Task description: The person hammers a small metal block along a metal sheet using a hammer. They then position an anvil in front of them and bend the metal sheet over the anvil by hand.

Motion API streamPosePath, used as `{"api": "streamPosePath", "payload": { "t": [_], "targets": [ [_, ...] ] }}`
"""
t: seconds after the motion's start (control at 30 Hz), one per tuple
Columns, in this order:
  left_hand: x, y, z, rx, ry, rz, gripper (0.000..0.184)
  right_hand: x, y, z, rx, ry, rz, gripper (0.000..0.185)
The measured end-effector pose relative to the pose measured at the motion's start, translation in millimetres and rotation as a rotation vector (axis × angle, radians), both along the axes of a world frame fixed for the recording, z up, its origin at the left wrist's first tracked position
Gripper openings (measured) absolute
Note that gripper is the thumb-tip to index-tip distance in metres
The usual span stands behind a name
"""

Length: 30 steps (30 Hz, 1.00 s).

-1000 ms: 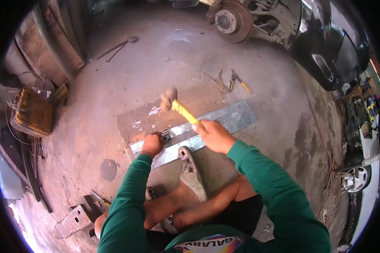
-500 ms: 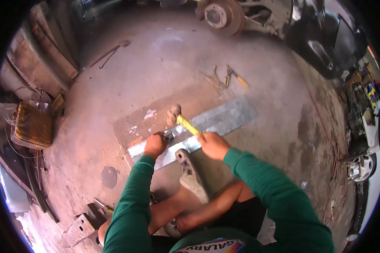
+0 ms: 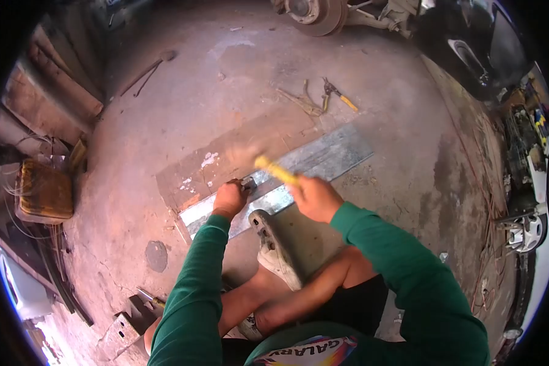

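Note:
A long strip of shiny sheet metal (image 3: 338,149) lies slantwise on the floor, partly over a flat brown board (image 3: 183,174). My right hand (image 3: 316,199) is closed around the yellow handle of a hammer (image 3: 277,170), whose head is smeared by motion above the strip. Near the strip's left part, my left hand (image 3: 229,199) is closed on a small dark metal piece (image 3: 248,182) set against the sheet. Its exact kind does not show. My shoe (image 3: 274,253) rests by the strip's near edge.
Pliers with yellow grips (image 3: 338,94) and rusty locking pliers (image 3: 304,100) lie beyond the strip. Farther left is a long-handled tool (image 3: 147,73). A yellow container (image 3: 46,190) stands at left; a brake disc (image 3: 317,15) is at the top. A metal bracket (image 3: 121,332) sits lower left.
The hammer head was sharp and is now blurred, with the handle tilted slightly flatter. My right hand has shifted a little to the right. My left hand still grips the small metal piece.

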<state>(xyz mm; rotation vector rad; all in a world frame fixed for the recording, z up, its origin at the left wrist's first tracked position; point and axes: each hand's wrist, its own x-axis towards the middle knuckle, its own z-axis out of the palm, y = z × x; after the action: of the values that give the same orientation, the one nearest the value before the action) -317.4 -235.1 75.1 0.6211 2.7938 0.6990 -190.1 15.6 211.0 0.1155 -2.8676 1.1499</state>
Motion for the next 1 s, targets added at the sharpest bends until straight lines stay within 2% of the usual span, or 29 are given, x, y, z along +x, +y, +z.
{"api": "streamPosePath", "payload": {
  "t": [0.03,0.07,0.13,0.17,0.2,0.23,0.33,0.43,0.47,0.53,0.57,0.63,0.67,0.7,0.73,0.8,0.87,0.93,1.0],
  "targets": [
    [2,3,2,-0.019,-0.005,0.005,0.034,2,2,-1,0.234,-0.283,-0.013,0.044],
    [-4,6,6,-0.039,-0.003,0.006,0.034,-1,8,-1,0.237,-0.265,-0.028,0.044],
    [-6,17,0,-0.021,0.003,0.01,0.034,-7,27,9,0.032,-0.312,-0.186,0.052],
    [-3,14,-1,-0.041,0.003,-0.002,0.035,-8,32,21,0.061,-0.277,-0.175,0.052],
    [-14,19,6,-0.04,0.021,-0.019,0.035,-13,46,40,-0.054,-0.206,-0.18,0.053],
    [-20,19,7,-0.011,0.001,-0.019,0.036,-20,50,68,-0.075,-0.071,-0.161,0.054],
    [-19,14,-4,0.005,-0.032,-0.022,0.037,-25,47,158,-0.291,0.11,-0.119,0.049],
    [-19,14,-7,-0.007,-0.036,-0.019,0.037,-25,25,192,-0.524,0.279,-0.077,0.046],
    [-19,14,-4,-0.014,-0.039,-0.014,0.036,-26,17,191,-0.645,0.378,-0.06,0.044],
    [-18,14,-3,-0.024,-0.044,-0.013,0.036,-27,12,127,-0.467,0.422,-0.021,0.035],
    [-19,15,-4,-0.038,-0.03,-0.013,0.036,-22,14,75,-0.301,0.321,-0.003,0.041],
    [-15,16,-2,0.023,0.011,-0.102,0.034,-10,27,-10,0.184,-0.287,-0.016,0.05],
    [-17,17,3,0.097,0.051,-0.192,0.032,-12,35,-18,0.179,-0.27,-0.041,0.05],
    [-11,21,0,0.07,0.088,-0.145,0.036,-15,41,-22,0.09,-0.286,-0.166,0.053],
    [-9,24,0,0.077,0.083,-0.131,0.036,-14,48,-24,0.015,-0.321,-0.261,0.055],
    [-12,24,4,-0.042,-0.024,-0.035,0.039,-13,67,2,0.083,-0.252,-0.277,0.053],
    [-29,36,-1,-0.067,-0.062,-0.062,0.039,-14,79,53,0.059,-0.278,-0.259,0.052],
    [-28,46,2,0.012,-0.034,-0.016,0.04,-14,85,88,-0.003,-0.151,-0.212,0.051],
    [-32,53,3,-0.028,-0.057,-0.04,0.039,-21,87,123,-0.035,0.045,-0.15,0.048]
  ]
}}
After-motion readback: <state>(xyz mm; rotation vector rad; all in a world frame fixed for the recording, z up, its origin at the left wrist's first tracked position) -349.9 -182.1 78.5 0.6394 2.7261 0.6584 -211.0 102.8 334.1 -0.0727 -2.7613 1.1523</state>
